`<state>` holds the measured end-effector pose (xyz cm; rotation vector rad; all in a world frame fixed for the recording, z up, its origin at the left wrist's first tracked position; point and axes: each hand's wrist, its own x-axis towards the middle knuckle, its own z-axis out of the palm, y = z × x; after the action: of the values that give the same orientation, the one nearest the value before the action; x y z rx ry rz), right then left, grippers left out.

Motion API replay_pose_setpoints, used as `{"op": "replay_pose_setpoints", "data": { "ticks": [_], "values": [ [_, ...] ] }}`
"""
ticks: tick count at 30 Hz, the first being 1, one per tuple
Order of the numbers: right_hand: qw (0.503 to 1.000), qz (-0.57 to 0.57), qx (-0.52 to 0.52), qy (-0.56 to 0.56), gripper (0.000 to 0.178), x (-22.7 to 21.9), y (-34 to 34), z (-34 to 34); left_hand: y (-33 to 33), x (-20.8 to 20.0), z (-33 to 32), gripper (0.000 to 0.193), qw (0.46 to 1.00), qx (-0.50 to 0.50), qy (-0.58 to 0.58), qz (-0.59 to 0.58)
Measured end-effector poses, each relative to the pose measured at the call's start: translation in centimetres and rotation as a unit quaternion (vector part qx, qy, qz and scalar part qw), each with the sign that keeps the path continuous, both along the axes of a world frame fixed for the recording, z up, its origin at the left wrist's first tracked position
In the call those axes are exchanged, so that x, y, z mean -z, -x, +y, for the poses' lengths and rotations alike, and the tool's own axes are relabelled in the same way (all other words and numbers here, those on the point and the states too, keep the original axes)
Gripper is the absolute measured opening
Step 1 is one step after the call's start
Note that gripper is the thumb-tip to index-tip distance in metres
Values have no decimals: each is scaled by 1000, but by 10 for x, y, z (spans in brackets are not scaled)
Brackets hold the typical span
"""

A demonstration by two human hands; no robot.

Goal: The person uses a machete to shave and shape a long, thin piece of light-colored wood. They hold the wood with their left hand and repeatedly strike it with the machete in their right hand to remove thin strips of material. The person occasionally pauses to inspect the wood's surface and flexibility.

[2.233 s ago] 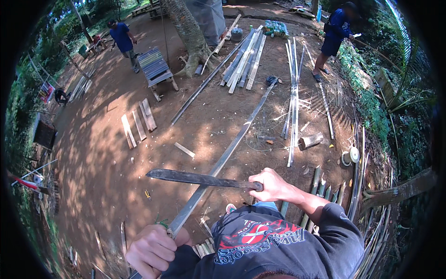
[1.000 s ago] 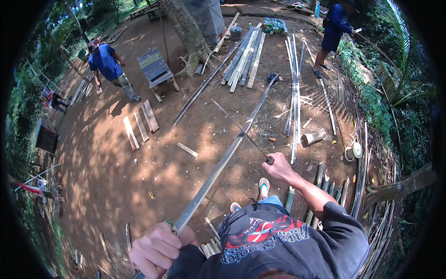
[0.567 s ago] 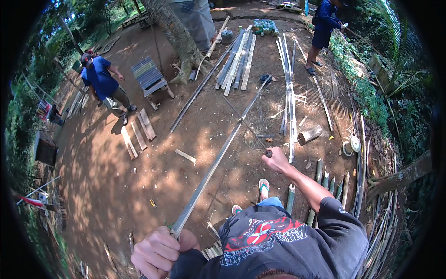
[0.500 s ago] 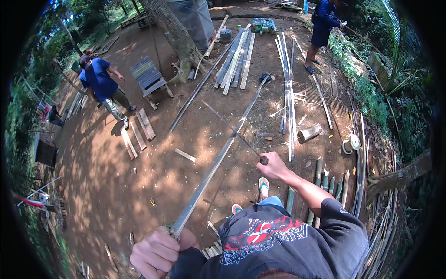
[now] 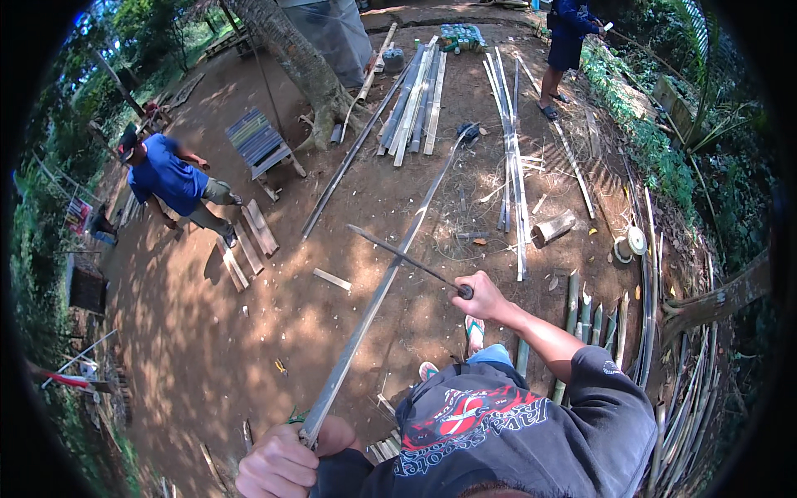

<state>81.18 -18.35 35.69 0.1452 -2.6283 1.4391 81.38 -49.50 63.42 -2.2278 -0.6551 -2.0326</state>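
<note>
The left hand [image 5: 278, 465] is closed tight around the near end of a long, thin strip [image 5: 361, 330]. The strip slants up and away over the brown ground [image 5: 282, 332]. Its far end is by a small dark bundle [image 5: 469, 131]. The right hand [image 5: 487, 299] grips the dark handle of a big knife [image 5: 427, 270]. The blade points left and crosses the strip about halfway along. It is hard to tell if the two touch. A short board [image 5: 332, 279] lies to the left of the strip. On the other side are a fat log [image 5: 554, 226] and a round white spool [image 5: 635, 241]. Farther off, flat strips [image 5: 432, 100] lie in a pile. A person in a blue shirt [image 5: 170, 174] is by some planks [image 5: 261, 227] on the left.
</note>
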Motion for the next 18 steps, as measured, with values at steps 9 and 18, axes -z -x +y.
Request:
{"op": "replay_pose_setpoints", "data": {
  "ticks": [9,18],
  "values": [
    [984,-89,147,-57,25,36,50,59,6,1,-9,60,996,-59,-40,-59],
    [976,-141,164,-6,26,24,35,62,16,-11,-5,58,998,13,54,-33]
  ]
}}
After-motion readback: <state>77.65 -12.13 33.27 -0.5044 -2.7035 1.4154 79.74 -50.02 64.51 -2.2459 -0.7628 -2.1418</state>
